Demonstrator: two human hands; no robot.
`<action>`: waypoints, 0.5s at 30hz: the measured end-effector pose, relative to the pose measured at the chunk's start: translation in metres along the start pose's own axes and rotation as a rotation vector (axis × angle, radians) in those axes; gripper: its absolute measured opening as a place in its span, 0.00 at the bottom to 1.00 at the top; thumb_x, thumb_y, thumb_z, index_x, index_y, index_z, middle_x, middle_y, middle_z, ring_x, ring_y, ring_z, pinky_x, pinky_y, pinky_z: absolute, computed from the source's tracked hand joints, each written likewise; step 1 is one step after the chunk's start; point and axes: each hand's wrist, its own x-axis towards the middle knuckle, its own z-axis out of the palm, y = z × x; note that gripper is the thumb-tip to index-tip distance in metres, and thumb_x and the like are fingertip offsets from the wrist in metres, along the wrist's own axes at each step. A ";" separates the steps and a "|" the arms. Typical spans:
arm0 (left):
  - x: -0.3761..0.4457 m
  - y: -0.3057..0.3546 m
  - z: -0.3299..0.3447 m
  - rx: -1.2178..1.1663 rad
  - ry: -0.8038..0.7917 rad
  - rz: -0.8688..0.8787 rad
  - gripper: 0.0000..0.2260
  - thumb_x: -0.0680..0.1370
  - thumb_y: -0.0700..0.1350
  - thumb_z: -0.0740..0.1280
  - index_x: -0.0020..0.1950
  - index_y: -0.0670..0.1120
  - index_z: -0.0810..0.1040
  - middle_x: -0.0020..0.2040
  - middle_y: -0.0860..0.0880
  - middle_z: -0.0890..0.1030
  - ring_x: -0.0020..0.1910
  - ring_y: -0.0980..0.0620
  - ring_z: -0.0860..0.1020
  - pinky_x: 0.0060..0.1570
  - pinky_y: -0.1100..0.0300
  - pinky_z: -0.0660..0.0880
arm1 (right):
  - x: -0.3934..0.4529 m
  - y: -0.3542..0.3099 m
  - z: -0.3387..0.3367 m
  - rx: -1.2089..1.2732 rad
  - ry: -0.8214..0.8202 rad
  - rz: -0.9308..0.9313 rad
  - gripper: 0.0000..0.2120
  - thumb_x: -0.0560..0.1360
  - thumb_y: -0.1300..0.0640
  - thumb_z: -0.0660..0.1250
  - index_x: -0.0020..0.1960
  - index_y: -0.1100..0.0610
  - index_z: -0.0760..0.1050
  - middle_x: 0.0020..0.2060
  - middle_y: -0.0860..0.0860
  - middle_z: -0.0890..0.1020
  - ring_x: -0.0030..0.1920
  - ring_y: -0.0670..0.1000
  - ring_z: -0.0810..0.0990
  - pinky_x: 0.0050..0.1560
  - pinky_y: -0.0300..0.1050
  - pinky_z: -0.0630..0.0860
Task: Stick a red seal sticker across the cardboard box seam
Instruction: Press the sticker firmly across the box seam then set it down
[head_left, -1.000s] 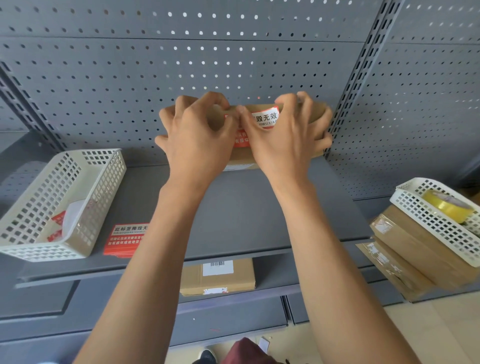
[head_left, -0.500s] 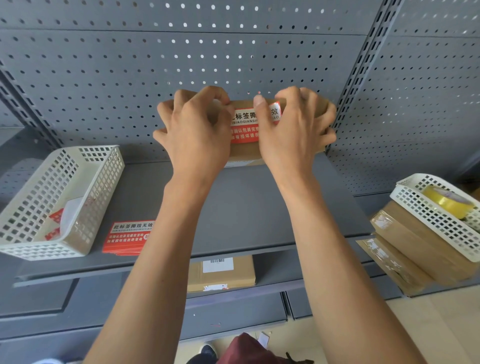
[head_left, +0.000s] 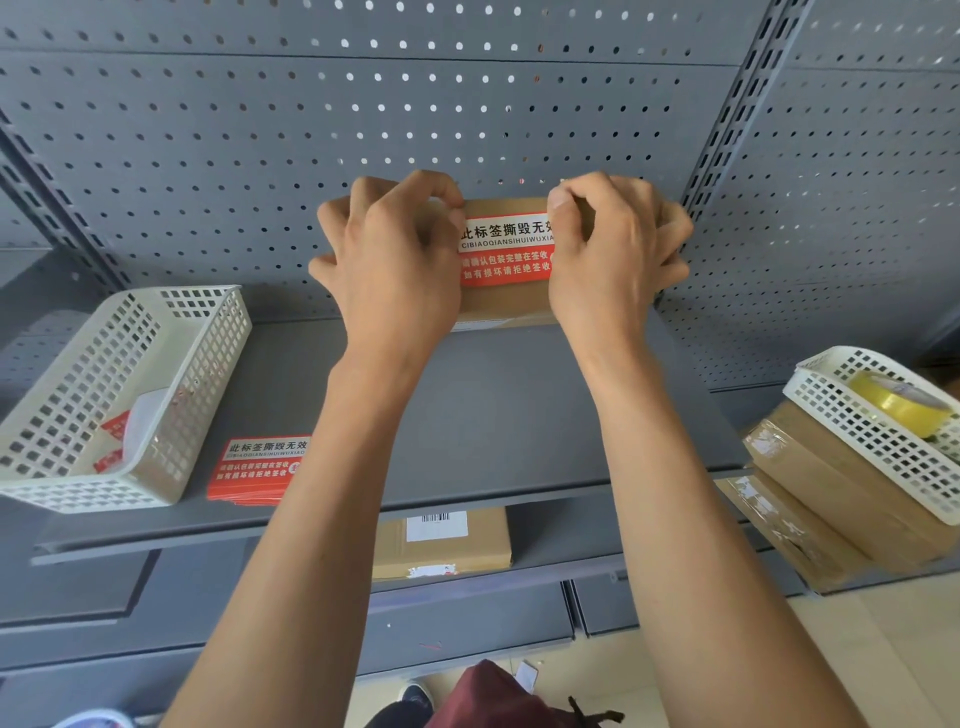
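Note:
A small brown cardboard box stands at the back of the grey shelf, against the pegboard. A red and white seal sticker lies flat across its front face. My left hand grips the box's left side, thumb and fingertip pinching the sticker's upper left corner. My right hand grips the right side, fingertips on the sticker's upper right corner. Both hands hide the box's ends and any seam.
A stack of red seal stickers lies at the shelf's front left beside a white basket. Another cardboard box sits on the lower shelf. At right, brown boxes carry a white basket with a yellow tape roll.
The sticker was bunched between my fingertips; both hands drew apart and spread it flat across the box front, so more of its text shows now.

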 end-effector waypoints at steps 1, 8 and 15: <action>0.000 0.000 0.000 -0.003 -0.003 0.000 0.08 0.81 0.48 0.64 0.55 0.60 0.80 0.57 0.55 0.72 0.68 0.45 0.65 0.57 0.50 0.56 | 0.000 0.000 -0.001 0.009 -0.005 0.001 0.09 0.80 0.44 0.60 0.49 0.44 0.77 0.58 0.42 0.75 0.68 0.57 0.63 0.56 0.55 0.60; 0.002 -0.003 -0.002 0.006 -0.042 0.024 0.12 0.82 0.46 0.60 0.57 0.60 0.79 0.57 0.55 0.71 0.69 0.45 0.64 0.56 0.47 0.57 | 0.000 0.004 -0.008 0.055 -0.011 -0.021 0.11 0.82 0.49 0.58 0.53 0.43 0.80 0.61 0.40 0.76 0.68 0.57 0.63 0.60 0.58 0.64; 0.000 -0.007 -0.006 0.084 -0.104 0.128 0.18 0.76 0.66 0.67 0.61 0.60 0.76 0.63 0.54 0.74 0.68 0.44 0.65 0.56 0.47 0.61 | -0.010 0.005 -0.011 -0.121 -0.116 -0.143 0.33 0.73 0.29 0.60 0.72 0.45 0.69 0.77 0.47 0.65 0.79 0.61 0.55 0.69 0.62 0.57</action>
